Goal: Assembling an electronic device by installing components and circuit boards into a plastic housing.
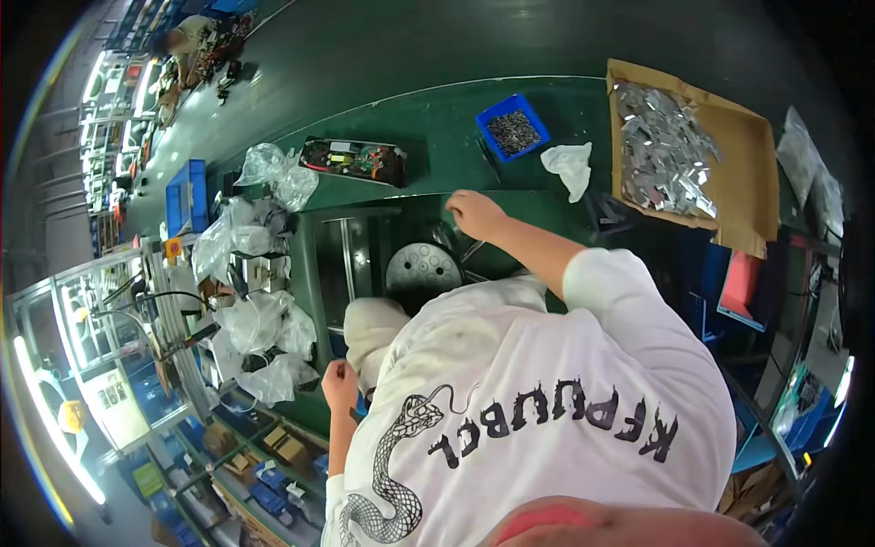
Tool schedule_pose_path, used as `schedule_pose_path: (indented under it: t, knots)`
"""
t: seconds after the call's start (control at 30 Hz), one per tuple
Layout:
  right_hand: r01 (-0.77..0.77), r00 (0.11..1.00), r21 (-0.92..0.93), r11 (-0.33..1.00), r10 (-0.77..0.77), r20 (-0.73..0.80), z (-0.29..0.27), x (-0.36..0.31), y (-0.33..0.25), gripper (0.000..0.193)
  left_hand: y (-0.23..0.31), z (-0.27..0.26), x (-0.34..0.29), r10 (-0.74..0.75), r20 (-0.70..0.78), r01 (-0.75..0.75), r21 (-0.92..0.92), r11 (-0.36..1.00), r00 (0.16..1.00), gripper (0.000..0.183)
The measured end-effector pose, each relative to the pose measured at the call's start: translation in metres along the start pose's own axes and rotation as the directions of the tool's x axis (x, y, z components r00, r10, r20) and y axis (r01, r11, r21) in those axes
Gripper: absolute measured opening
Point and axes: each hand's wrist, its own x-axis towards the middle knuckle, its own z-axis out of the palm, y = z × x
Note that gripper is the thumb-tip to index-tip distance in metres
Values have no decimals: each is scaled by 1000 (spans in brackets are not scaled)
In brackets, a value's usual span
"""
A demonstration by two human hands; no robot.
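My right hand point(476, 215) is at the near edge of the green worktable point(428, 157), fingers curled in; whatever they may hold is hidden. Low at my left side, beside my leg, my left hand point(340, 385) is closed too, its contents too small to make out. Beyond the right hand lies an open dark case with wires and circuit parts point(354, 161). A thin dark tool point(489, 162) rests next to a blue tray point(545, 137) of small metal parts point(512, 132). Right of these is a crumpled white bag point(569, 168).
A cardboard box point(743, 173) of shiny metal pieces point(663, 150) stands at the right, with a black object point(606, 214) by it. Plastic bags point(255, 319) pile up at left, near a blue bin point(186, 198). Below the table edge is a round stool point(422, 270). Another person point(187, 41) is far left.
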Motion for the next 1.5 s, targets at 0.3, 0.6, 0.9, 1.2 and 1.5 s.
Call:
schedule_pose_path:
  t: [0.3,0.6,0.9,1.2,1.5]
  knots:
    - [348,812,-462,816,-508,-286,-7,181,30,18,-41,17,98,-111,-111,22,-603,798,988,11]
    - [184,898,-664,725,-399,-187,6,184,21,24,101,43,440,778,-15,-762,193,619,628,20]
    - [5,912,-737,676,-304,-274,21,173,10,39,181,59,674,424,268,-228,-543,808,865,68]
    - [-62,841,-788,613,-393,-372,36,178,16,40,162,55,586,663,-101,-671,-128,731,742,70]
    - [192,402,-705,683,-710,-578,58,185,-33,29,111,82,541,688,-194,-715,-158,681,699,65]
